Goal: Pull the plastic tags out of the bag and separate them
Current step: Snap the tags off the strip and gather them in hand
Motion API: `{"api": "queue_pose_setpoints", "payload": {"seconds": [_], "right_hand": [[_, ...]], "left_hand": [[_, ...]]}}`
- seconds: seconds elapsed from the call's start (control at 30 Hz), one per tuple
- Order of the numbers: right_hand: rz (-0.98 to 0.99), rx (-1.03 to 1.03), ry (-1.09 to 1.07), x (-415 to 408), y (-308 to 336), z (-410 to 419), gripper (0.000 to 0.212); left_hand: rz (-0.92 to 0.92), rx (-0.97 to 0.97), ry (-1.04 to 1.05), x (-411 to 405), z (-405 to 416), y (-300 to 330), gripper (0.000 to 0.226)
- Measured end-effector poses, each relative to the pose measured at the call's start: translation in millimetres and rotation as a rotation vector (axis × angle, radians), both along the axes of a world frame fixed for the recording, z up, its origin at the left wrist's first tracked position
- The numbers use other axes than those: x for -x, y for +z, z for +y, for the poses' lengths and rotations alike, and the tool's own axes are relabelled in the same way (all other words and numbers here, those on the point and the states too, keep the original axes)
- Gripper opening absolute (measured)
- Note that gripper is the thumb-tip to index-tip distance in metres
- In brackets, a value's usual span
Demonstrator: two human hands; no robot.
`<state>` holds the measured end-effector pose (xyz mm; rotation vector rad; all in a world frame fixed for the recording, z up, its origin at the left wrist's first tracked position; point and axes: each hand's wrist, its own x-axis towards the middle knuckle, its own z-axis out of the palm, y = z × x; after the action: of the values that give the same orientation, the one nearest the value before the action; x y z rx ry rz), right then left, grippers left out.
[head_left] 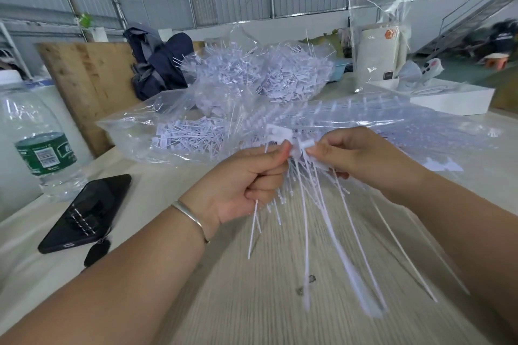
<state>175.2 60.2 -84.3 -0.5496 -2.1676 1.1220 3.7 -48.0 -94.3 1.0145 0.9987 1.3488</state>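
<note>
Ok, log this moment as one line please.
left hand: grips tag bundle | right hand: pinches one tag head | stage: separating | bags of tags: on table behind hands

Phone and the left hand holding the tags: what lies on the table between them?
In the head view, only bare pale table lies between the black phone and the left hand gripping the white plastic tags.

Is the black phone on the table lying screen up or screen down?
Screen up. The black phone lies flat on the pale table, its glossy dark glass reflecting ceiling lights.
</note>
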Motion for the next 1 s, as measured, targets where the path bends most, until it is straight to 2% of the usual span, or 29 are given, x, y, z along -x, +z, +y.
{"api": "queue_pose_setpoints", "payload": {"seconds": [0.1,0.2,0.3,0.43,0.57,0.67,0.77,0.87,0.9,1.0], "right_hand": [[0.048,0.0,0.021,3.7,-1.4,-2.7,0.054],[0.111,-0.003,-0.027,3.7,-1.2,-1.1,0.056],[0.153,-0.048,-0.078,1.9,-0.8,2.3,0.062],[0.148,-0.083,-0.06,1.0,1.0,2.3,0.045],[0.16,-0.15,-0.092,0.5,0.3,2.5,0.016],[0.192,-0.218,-0.162,-1.2,0.5,3.2,0.009],[0.215,-0.231,-0.17,-3.6,1.3,2.6,0.009],[0.162,-0.329,-0.166,-5.2,1.9,3.3,0.011],[0.11,-0.427,-0.192,-5.8,2.5,5.2,0.014],[-0.171,-0.776,-0.335,-7.8,3.6,10.5,0.048]], "left_hand": [[-0.025,0.015,0.022,-11.9,2.6,-6.2,0.018],[-0.141,0.033,0.051,-16.9,4.0,-2.1,0.015],[-0.224,0.056,0.1,-12.2,5.1,4.9,0.028],[-0.274,0.074,0.111,-9.3,3.6,8.8,0.041],[-0.203,-0.006,0.182,-8.2,0.3,10.4,0.037],[-0.1,-0.049,0.21,-6.6,-0.2,10.1,0.025],[0.026,0.044,0.238,-8.7,0.5,8.7,0.026],[-0.043,0.092,0.258,-8.7,1.4,7.6,0.017],[-0.072,0.089,0.269,-7.5,1.4,7.7,0.015],[-0.126,0.071,0.277,-4.0,0.1,9.3,0.014]]}}
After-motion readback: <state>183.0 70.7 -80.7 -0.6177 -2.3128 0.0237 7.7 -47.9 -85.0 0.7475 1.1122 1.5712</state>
